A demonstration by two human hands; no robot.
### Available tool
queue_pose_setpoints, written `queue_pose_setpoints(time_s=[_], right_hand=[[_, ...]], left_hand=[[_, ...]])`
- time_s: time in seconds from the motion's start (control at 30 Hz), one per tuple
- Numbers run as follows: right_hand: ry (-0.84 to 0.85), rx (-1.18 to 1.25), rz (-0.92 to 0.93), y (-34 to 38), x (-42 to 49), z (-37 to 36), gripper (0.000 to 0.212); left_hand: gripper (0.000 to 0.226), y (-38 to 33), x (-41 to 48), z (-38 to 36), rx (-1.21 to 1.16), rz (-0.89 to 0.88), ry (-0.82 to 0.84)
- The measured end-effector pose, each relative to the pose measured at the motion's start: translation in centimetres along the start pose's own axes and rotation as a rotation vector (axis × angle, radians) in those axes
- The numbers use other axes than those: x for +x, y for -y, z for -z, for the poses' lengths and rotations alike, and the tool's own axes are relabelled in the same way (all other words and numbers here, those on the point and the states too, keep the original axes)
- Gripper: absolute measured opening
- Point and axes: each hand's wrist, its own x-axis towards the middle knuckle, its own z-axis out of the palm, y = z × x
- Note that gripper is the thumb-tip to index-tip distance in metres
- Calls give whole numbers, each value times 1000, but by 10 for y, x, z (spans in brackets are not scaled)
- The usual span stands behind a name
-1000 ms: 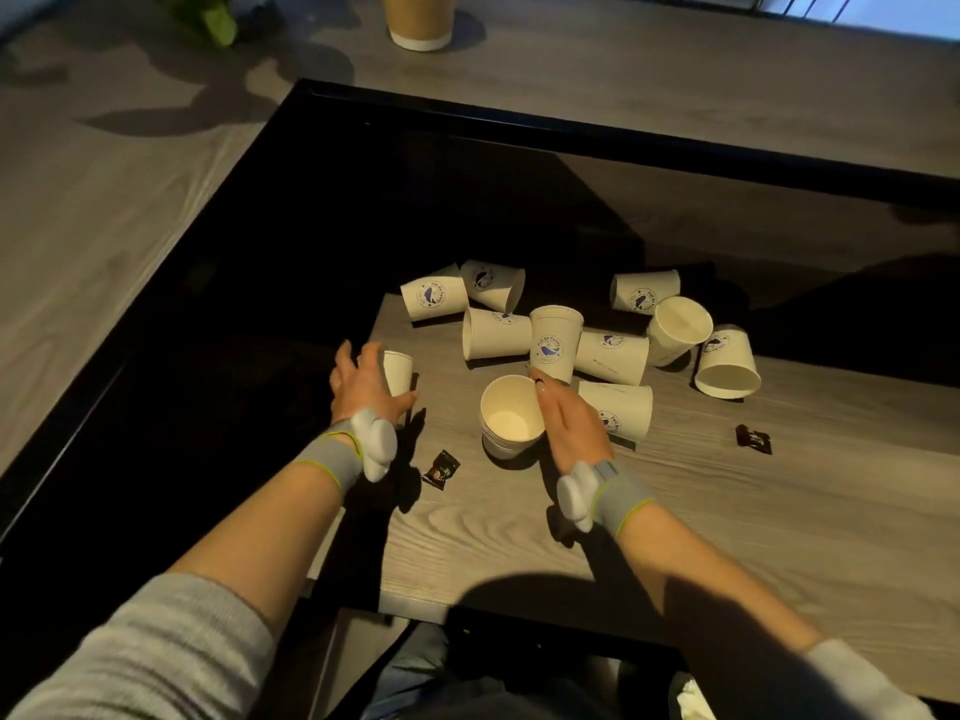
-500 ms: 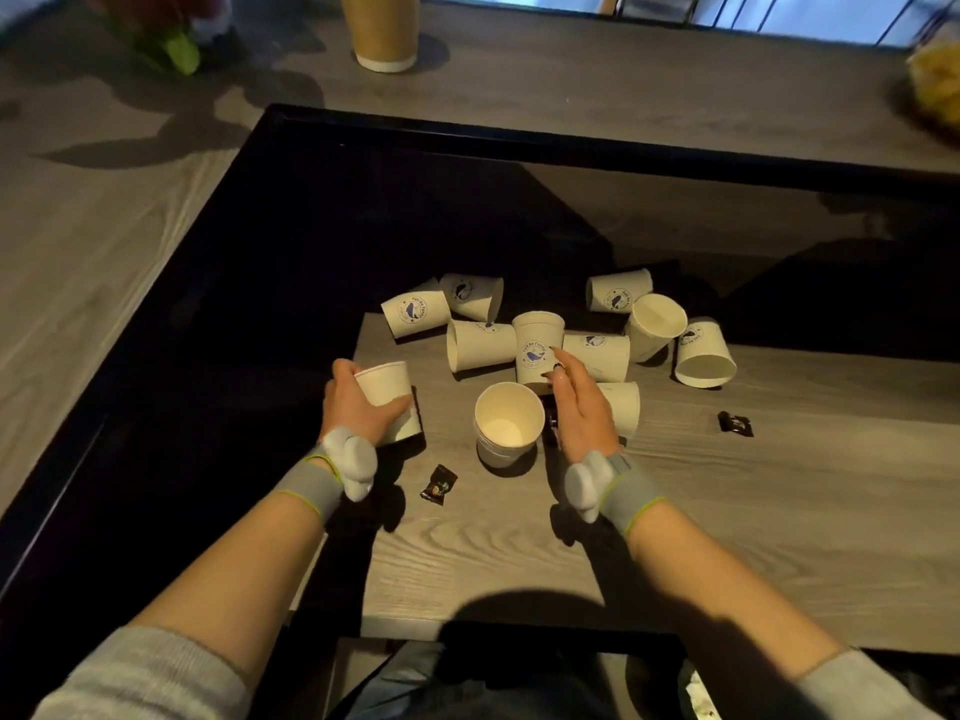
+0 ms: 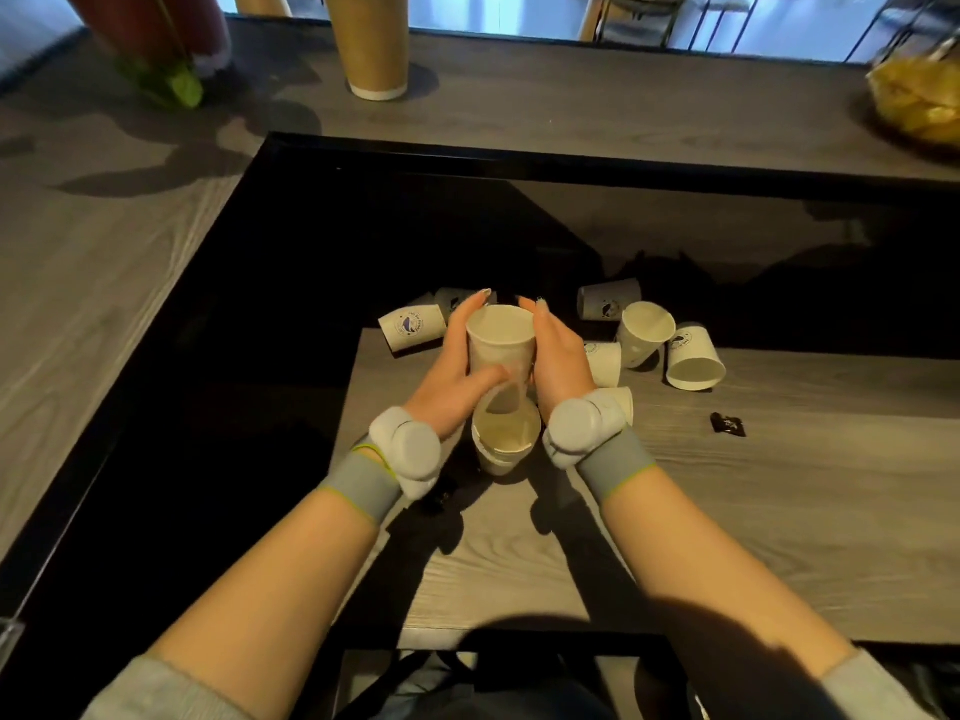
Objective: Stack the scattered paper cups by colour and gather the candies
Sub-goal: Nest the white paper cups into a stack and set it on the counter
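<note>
Bench [image 3: 727, 511] edge at 9 o'clock, room at 4; left hand [image 3: 452, 376] and right hand [image 3: 563, 361] clamp raised cup [image 3: 501, 340], upright cup [image 3: 506, 444] at 6.

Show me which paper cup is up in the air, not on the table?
The lifted cup, gripped between the left hand and right hand. It hangs over the standing cup; every other cup sits on the table.
</note>
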Motion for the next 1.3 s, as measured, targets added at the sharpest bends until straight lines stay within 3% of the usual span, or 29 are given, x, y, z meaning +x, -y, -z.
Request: queue_pose_setpoints(time_s=[0.13, 0.3, 0.53, 0.8, 0.97, 1.07, 1.17, 1.23, 1.3], right_hand=[[-27, -47, 32, -2, -5, 8, 43], [-19, -71, 94, -24, -15, 17, 38], [135, -523, 54, -89, -22, 31, 41], [188, -602, 59, -94, -15, 36, 41], [102, -866, 113, -89, -11, 41, 41], [-164, -822, 98, -89, -5, 60, 42], [-497, -790, -90, -93, 2, 97, 55], [-514, -813, -253, -97, 9, 117, 64], [-423, -825, -374, -103, 15, 129, 57]], left_hand=[[42, -1, 8, -23, -351, 156, -165], [31, 20, -2, -29, -80, 111, -135], [44, 79, -16, -31, 222, 324, -128], [37, 92, -15, -26, -3, 246, -97], [35, 98, -13, -38, 0, 240, -201], [36, 99, -10, -43, 19, 246, -275], [35, 97, -6, -46, 83, 231, -294], [37, 95, -3, -49, 91, 238, -309], [40, 93, 0, -53, 91, 260, -332]])
